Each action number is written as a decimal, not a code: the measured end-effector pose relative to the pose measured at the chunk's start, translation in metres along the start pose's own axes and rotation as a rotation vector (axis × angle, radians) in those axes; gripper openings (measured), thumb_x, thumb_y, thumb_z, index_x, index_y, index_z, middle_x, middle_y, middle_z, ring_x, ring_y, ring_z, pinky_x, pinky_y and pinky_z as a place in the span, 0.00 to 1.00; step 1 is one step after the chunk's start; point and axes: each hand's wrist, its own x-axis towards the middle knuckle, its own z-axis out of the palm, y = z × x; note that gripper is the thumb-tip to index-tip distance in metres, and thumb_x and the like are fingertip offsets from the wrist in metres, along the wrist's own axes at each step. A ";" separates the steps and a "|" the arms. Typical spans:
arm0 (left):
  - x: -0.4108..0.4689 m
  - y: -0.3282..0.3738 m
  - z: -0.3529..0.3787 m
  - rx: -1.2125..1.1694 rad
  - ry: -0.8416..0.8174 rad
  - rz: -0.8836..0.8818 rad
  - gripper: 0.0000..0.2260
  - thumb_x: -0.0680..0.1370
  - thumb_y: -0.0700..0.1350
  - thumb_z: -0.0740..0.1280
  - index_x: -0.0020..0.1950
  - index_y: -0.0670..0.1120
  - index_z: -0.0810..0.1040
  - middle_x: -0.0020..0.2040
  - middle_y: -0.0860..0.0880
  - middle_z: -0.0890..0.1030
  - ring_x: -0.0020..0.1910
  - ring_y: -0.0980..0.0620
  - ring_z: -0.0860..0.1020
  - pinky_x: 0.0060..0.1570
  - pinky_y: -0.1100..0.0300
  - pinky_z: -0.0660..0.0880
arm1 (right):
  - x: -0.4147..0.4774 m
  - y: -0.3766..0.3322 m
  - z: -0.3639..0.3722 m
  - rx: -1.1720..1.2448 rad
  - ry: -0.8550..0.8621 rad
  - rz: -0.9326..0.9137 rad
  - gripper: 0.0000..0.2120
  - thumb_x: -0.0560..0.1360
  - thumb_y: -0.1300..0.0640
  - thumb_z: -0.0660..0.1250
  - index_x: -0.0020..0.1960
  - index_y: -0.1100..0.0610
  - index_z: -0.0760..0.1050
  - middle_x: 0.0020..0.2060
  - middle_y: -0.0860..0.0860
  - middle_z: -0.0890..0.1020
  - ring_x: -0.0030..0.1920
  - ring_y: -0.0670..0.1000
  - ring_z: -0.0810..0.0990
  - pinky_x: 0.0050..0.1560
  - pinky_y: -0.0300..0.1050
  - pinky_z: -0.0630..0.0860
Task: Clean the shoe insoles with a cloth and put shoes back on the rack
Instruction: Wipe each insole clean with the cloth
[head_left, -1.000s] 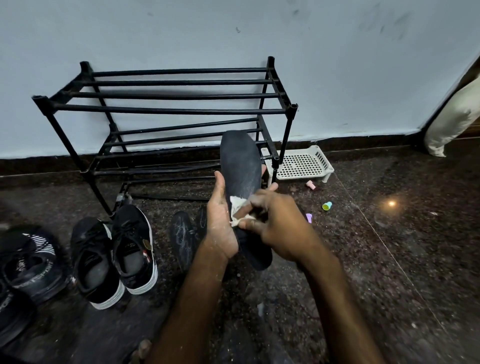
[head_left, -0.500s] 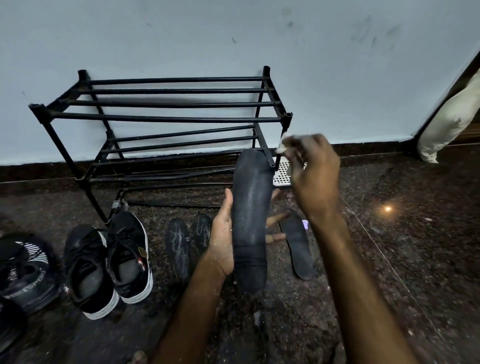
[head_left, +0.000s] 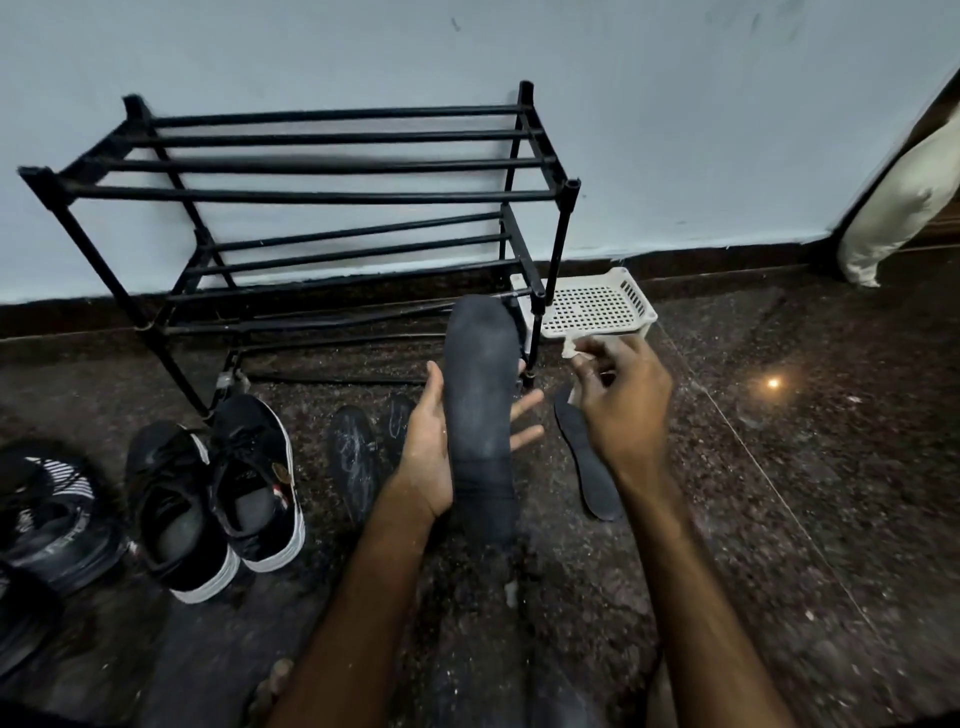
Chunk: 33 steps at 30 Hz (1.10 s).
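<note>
head view: the left hand carries one dark insole upright on its palm, fingers straight and splayed behind it, thumb along its left edge. the right hand is apart from the insole, just to its right, fingertips pinching a small pale cloth. the hands do not touch each other. a black shoe rack stands against the wall, no shoes on its bars. on the floor: a second insole below the right hand; two worn insoles left of the left hand; a pair of black shoes with white soles near the rack's front left leg; darker shoes at the far left edge. a white perforated tray sits beside the rack's right end.
</note>
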 end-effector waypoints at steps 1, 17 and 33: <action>0.001 -0.001 -0.001 -0.030 0.044 0.016 0.32 0.80 0.66 0.52 0.72 0.43 0.71 0.68 0.40 0.76 0.63 0.36 0.77 0.60 0.37 0.74 | -0.009 -0.003 0.005 0.012 -0.038 -0.043 0.11 0.75 0.64 0.71 0.57 0.58 0.81 0.53 0.52 0.79 0.49 0.48 0.79 0.52 0.29 0.75; 0.018 -0.023 -0.044 -0.075 0.328 0.028 0.30 0.81 0.64 0.55 0.72 0.44 0.72 0.70 0.41 0.74 0.69 0.39 0.72 0.66 0.33 0.67 | -0.043 0.011 0.036 -0.159 -0.137 0.247 0.08 0.76 0.59 0.70 0.54 0.58 0.82 0.52 0.53 0.80 0.48 0.52 0.80 0.48 0.39 0.74; 0.025 -0.024 -0.057 0.282 0.633 0.034 0.24 0.84 0.57 0.52 0.70 0.41 0.71 0.54 0.45 0.82 0.48 0.46 0.79 0.55 0.51 0.76 | -0.038 -0.012 0.042 0.495 0.199 0.454 0.05 0.74 0.55 0.72 0.49 0.52 0.83 0.43 0.48 0.85 0.43 0.50 0.84 0.42 0.52 0.83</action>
